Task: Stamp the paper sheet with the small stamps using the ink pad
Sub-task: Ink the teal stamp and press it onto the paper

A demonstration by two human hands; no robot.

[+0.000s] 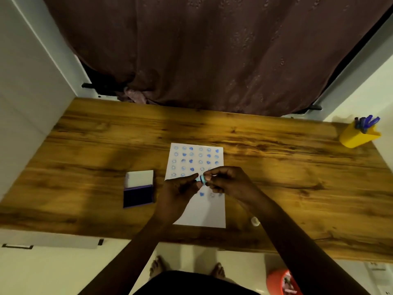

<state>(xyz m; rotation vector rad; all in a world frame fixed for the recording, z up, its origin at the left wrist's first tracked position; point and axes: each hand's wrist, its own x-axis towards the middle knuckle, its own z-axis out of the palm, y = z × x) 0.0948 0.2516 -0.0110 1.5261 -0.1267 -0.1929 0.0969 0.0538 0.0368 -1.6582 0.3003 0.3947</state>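
A white paper sheet (204, 211) lies in the middle of the wooden table (85, 150), with rows of blue stamp marks on its upper part. Both hands meet above the sheet's middle. My left hand (177, 193) and my right hand (228, 182) pinch a small light-blue stamp (202, 179) between their fingertips, one from each side. The ink pad (138, 189) lies open to the left of the sheet, its white lid folded back and its dark blue pad facing up. Another small white stamp (254, 221) rests on the table right of the sheet.
A yellow pen holder (357, 137) with blue pens stands at the table's far right corner. A dark curtain (212, 50) hangs behind the table. An orange container (280, 282) sits on the floor at lower right.
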